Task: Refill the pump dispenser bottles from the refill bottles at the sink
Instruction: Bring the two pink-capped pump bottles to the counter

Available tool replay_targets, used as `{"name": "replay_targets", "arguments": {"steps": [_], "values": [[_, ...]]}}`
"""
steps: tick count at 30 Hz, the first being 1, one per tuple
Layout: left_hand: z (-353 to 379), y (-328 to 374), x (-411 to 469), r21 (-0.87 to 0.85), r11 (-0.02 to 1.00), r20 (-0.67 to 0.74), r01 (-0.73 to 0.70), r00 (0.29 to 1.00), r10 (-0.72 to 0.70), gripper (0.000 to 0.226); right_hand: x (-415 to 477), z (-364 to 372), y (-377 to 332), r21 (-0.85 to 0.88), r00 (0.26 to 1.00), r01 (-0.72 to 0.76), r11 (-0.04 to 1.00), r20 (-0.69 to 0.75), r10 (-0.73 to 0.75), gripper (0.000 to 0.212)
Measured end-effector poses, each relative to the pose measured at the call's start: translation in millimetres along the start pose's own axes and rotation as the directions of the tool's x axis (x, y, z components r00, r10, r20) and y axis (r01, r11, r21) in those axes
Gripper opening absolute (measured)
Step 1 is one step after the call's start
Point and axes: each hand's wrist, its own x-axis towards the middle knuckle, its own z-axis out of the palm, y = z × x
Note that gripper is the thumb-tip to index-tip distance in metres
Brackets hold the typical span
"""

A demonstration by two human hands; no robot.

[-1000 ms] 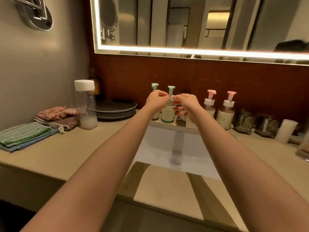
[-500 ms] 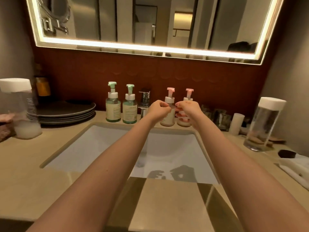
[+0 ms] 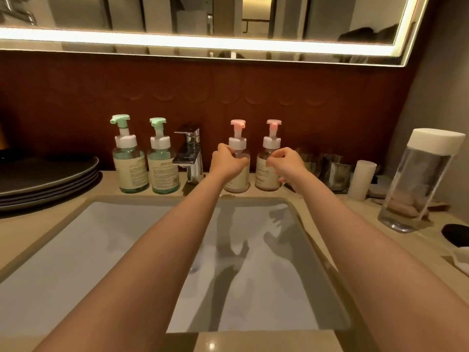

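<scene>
Arms out over the sink (image 3: pixel 101 250), my left hand (image 3: pixel 227 162) grips the left pink bottle (image 3: pixel 241 177) at its shoulder, my right hand (image 3: pixel 290 162) hovering loosely spread beside the right pink bottle (image 3: pixel 266 171).

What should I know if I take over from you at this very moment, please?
Left hand: grips the left pink pump bottle at its shoulder.
Right hand: fingers curled beside the right pink pump bottle; I cannot tell if it touches.
Things: both pink bottles stand right of the faucet. The left green pump bottle and right green pump bottle stand left of it. A capped clear bottle stands on the counter, far right.
Done: nothing visibly; all four pumps are on.
Left: open each dispenser, pour in refill, close.
</scene>
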Motion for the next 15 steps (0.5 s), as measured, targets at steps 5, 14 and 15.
{"name": "replay_targets", "arguments": {"steps": [5, 14, 15], "values": [[13.3, -11.5, 24.3, 0.032, 0.999, -0.104, 0.020, 0.994, -0.017, 0.073, 31.3, 15.5, 13.4, -0.147, 0.993, 0.013, 0.989, -0.115, -0.031, 0.056], [26.1, -30.4, 57.2, 0.051, 0.998, 0.014, 0.049, 0.999, -0.050, 0.103, 61.3, 35.2, 22.4, -0.232, 0.964, 0.041, 0.972, -0.245, -0.099, 0.078], [27.9, -32.2, 58.9, 0.067, 0.997, 0.027, 0.044, 0.999, -0.046, 0.102, 63.7, 36.6, 23.3, -0.217, 0.967, 0.044, 0.975, -0.235, -0.096, 0.080]]}}
